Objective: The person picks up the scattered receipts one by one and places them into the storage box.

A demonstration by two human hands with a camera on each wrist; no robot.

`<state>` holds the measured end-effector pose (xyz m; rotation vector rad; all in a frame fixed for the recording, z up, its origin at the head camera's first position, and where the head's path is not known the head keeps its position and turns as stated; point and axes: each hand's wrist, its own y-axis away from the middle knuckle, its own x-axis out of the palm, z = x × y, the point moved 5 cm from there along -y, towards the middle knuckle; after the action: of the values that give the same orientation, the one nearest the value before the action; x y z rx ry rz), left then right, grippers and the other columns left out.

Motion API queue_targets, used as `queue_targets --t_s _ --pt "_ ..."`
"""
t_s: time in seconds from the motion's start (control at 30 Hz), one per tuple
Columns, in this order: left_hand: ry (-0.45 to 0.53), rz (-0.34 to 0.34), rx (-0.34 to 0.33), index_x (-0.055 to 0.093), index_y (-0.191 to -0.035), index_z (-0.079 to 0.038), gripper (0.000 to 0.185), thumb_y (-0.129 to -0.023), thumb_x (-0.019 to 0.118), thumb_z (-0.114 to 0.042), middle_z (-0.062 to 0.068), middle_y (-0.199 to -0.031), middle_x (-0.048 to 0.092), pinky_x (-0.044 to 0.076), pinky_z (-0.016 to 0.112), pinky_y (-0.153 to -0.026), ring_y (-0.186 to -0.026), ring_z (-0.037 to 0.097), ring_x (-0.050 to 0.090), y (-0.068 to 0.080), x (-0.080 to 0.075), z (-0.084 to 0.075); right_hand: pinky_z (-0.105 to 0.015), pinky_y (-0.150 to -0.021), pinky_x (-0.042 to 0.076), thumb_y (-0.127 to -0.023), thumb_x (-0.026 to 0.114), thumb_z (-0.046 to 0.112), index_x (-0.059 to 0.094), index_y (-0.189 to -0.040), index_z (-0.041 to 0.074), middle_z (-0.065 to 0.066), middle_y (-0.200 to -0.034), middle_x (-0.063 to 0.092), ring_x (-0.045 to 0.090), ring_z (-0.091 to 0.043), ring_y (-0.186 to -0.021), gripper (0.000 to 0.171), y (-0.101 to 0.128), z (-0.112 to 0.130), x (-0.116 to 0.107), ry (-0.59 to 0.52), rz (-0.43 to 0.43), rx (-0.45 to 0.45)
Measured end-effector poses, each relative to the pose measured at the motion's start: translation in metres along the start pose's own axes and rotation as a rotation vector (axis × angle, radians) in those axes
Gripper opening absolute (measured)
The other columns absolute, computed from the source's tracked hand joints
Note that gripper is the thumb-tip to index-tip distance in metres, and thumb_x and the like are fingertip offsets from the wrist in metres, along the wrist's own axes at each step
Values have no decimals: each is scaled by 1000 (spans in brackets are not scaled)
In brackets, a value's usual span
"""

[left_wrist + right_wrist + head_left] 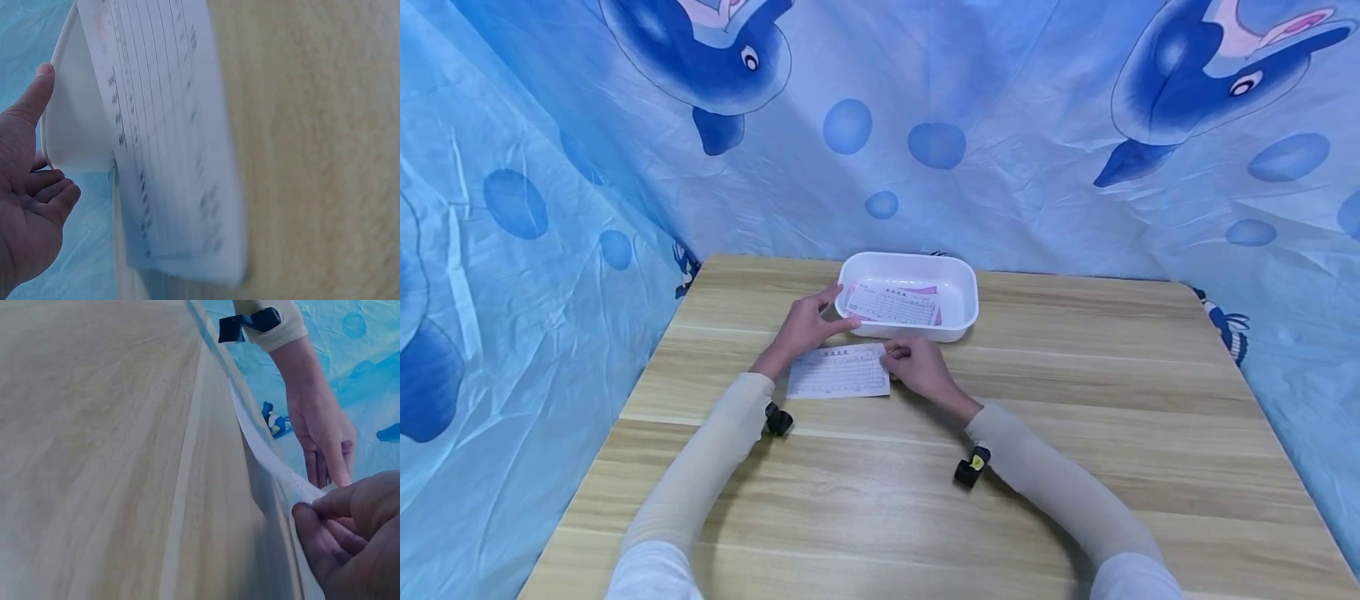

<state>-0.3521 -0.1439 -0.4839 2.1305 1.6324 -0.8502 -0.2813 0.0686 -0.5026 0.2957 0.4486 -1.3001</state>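
— Looking past the dolphin-print cloth (550,192) to the wooden surface (1075,467), what do you make out?

— A white tray (964,292) stands at the far middle, with a printed form and a pink sheet (934,291) lying inside it. Just in front of it, flat on the wood, lies a second printed slip (839,372). The left hand (805,327) hovers at the tray's near corner with its fingers straight and relaxed, so its grip holds nothing. The right hand (919,367) has thumb and fingers pinched on the slip's right edge.

— How would you handle that slip well?

— I'd say keep the pinch right at the edge and lift gently, so thin paper doesn't crease. The free hand could steady the tray.

— Do the wrist cameras add anything?

— The right one shows the slip's edge (269,459) raised off the wood between the fingertips (325,509), which the head view barely shows. The left one shows an open palm (28,187) apart from the tray wall (75,137), but it is blurred.
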Motion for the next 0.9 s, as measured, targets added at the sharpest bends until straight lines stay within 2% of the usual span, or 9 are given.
queue_targets --t_s 0.17,0.37,0.53,0.9 --pt "-6 2 -4 41 -155 -8 96 -82 81 -56 10 -163 35 41 44 -117 -146 32 42 0 0 0 -28 -67 64 -93 73 8 76 -112 2 -8 -97 78 75 -16 -83 20 6 -6 -11 -84 18 36" --pt "-1 -7 1 42 -155 -7 98 -81 81 -57 10 -162 37 42 44 -117 -146 31 42 -1 1 0 -28 -62 61 -92 75 11 77 -108 4 -7 -95 77 72 -14 -80 17 16 -4 -29 -65 -4 11" --pt "-5 -4 -2 42 -154 -5 95 -82 84 -51 12 -162 36 41 44 -118 -146 32 41 0 0 -3 -26 -62 61 -92 76 8 77 -105 -1 -12 -93 77 71 -14 -79 16 23 -1 -44 -87 -30 -16" --pt "0 -3 1 41 -154 -3 94 -83 85 -45 15 -163 34 40 42 -118 -146 33 40 0 0 -5 -23 -66 62 -92 77 9 78 -103 -1 -14 -94 76 70 -13 -79 16 32 -7 -73 -121 -63 45"
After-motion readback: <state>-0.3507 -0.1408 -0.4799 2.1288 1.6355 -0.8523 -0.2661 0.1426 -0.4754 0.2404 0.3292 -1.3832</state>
